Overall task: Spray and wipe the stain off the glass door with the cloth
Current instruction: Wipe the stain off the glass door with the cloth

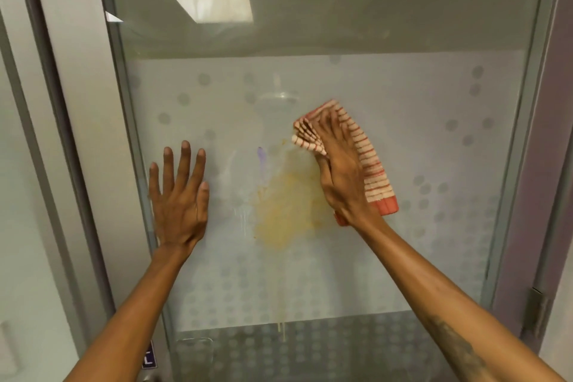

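Glass door [418, 96]: frosted, dotted panel in a grey metal frame [524, 139], with bare glass open above and to the right of the hands. Hinge [535, 313] at the lower right edge. Small purple label [149, 358] at the lower left; its writing cannot be read. Stain [285, 211]: yellow smear at mid-panel with a thin drip below. Left hand [178, 198]: fingers spread, palm flat on the glass, left of the stain. Right hand [338, 170]: fingers together, pressing the red-striped cloth [373, 170] to the glass at the stain's upper right edge.
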`<state>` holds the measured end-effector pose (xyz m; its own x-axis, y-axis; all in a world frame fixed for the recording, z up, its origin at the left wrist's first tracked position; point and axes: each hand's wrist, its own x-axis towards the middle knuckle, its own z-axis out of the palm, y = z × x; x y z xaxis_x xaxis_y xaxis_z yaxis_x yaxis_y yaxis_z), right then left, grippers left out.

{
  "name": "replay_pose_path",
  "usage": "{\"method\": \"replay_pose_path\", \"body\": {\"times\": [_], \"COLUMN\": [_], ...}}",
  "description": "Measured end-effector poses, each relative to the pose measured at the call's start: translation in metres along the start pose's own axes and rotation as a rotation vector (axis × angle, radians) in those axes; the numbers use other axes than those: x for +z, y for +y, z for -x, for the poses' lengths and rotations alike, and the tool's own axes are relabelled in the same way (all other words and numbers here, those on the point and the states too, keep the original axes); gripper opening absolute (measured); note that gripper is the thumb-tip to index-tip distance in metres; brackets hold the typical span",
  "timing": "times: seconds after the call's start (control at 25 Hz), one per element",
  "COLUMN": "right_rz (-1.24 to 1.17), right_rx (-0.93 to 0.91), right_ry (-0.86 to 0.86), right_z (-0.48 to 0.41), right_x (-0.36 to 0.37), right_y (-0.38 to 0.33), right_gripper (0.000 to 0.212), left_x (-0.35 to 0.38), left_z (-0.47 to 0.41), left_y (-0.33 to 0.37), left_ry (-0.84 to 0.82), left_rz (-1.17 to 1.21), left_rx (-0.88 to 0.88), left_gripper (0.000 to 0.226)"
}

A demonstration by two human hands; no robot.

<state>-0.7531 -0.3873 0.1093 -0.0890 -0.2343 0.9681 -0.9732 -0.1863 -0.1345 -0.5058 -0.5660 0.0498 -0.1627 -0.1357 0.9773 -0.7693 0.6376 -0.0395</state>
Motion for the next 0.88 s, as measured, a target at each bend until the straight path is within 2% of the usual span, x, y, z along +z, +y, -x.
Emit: {"method": "replay_pose_path", "body": {"times": [0.08, 0.2, 0.32, 0.44, 0.52, 0.68, 0.88], "right_rz": [-0.014, 0.051, 0.072, 0.156, 0.237, 0.329, 0.165], "right_rx": [-0.073, -0.405, -0.579, -0.721, -0.758, -0.636, -0.350], "right_ry": [-0.077, -0.318, -0.514, -0.641, -0.537, -0.281, -0.156], "right_z": [-0.020, -0.025, 0.019, 0.086, 0.116, 0.126, 0.112], "right_x": [0.009, 0.040, 0.060, 0.045, 0.021, -0.001, 0.021], "right_y": [-0.017, -0.051, -0.057, -0.018, 0.020, 0.052, 0.025], "right_gripper": [0.047, 0.049, 0.052, 0.051, 0.054, 0.055, 0.049], "left_x": [0.000, -0.001, -0.003, -0.003, -0.002, -0.002, 0.001], "left_z": [0.000, 0.000, 0.000, -0.001, 0.001, 0.000, 0.000], "left_y": [-0.001, -0.002, -0.002, -0.004, -0.003, -0.001, 0.001], "left_ry": [-0.016, -0.023, -0.024, -0.025, -0.025, -0.026, 0.003], "left_rz": [0.015, 0.026, 0.062, 0.068, 0.061, 0.051, 0.032], "left_rx": [0.001, -0.007, 0.000, -0.011, -0.022, -0.026, -0.017], "left_gripper": [0.056, 0.056, 0.056, 0.056, 0.056, 0.056, 0.056]}}
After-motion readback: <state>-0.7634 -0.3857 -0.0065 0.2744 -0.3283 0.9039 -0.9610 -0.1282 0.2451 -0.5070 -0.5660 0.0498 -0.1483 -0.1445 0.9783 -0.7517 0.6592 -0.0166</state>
